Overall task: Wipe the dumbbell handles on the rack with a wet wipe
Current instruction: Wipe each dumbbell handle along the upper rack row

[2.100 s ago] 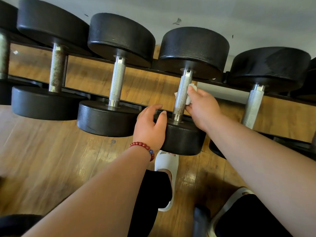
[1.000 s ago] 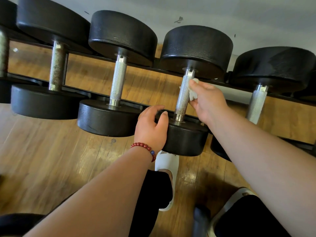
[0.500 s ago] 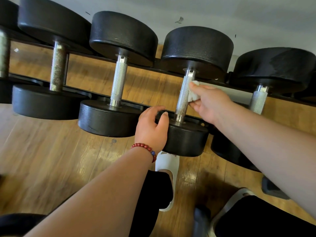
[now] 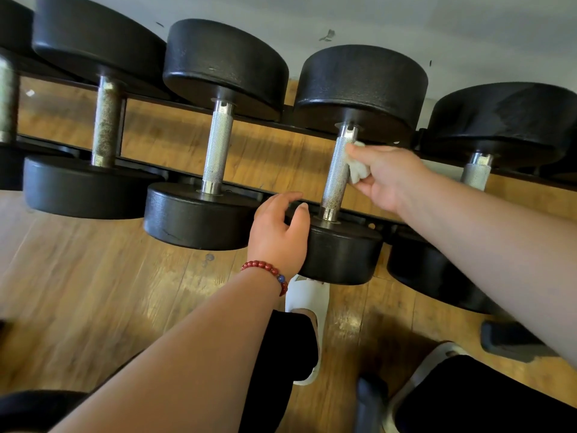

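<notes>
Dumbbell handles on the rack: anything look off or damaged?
Yes. The second handle from the left is dull and brownish, as if rusted or tarnished, unlike the bright silver handle beside it. The cut-off far-left handle looks similarly dull.

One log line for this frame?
phase: wiping | right hand: presses wipe on handle | left hand: holds near weight

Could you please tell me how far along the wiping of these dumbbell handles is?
In hand: the right hand pinches the wet wipe high against the middle handle; the left hand grips its near head. Done: unclear, though the neighbouring left handle looks bright. Left: likely the middle handle's lower part, the dull handle farther left and the right handle.
</notes>
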